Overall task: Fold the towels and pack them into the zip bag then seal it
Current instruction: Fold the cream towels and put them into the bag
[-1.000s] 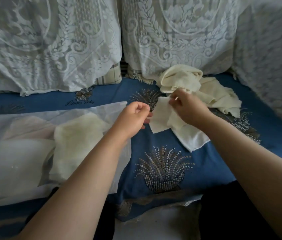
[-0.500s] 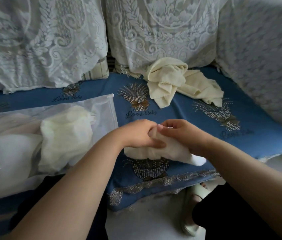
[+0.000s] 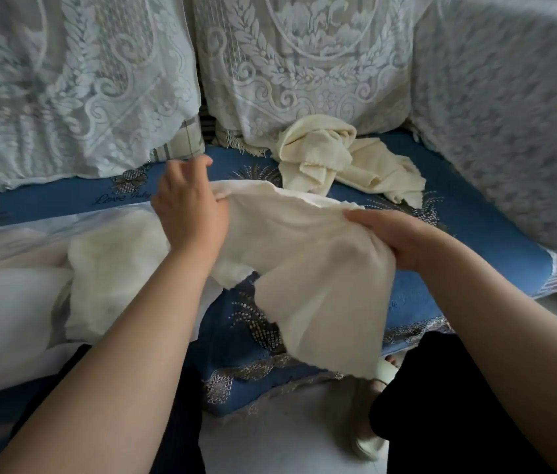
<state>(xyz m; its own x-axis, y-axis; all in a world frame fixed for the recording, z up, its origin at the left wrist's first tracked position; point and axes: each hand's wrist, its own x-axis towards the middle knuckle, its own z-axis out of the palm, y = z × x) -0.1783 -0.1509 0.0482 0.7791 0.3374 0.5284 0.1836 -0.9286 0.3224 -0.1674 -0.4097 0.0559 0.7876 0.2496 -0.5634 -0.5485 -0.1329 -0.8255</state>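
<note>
Stretching between two bare hands, one cream towel hangs above the blue sofa cushion. The left hand pinches the towel's upper left edge, fingers closed on the cloth; the right hand grips its right side, thumb on top and fingers curled underneath. A loose flap of the towel drops down from the right hand towards the cushion's front edge.

Counting cloth outside the bag: the one held towel, plus a crumpled cream pile at the back of the cushion, against the lace-covered backrest. How many towels make up that pile cannot be told; it looks like at least two tangled together.

One zip bag, translucent white, lies on the left part of the cushion, just beside the left forearm. Inside it two pale masses show through the plastic: a cream folded bundle near the bag's right end, and a whiter one further left. The frosted plastic blurs them, so an exact count inside is uncertain. The bag's right end lies under the left wrist, and whether it is open there cannot be told.

Below the cushion's front edge one pale slipper rests on the floor beside a dark trouser leg.
</note>
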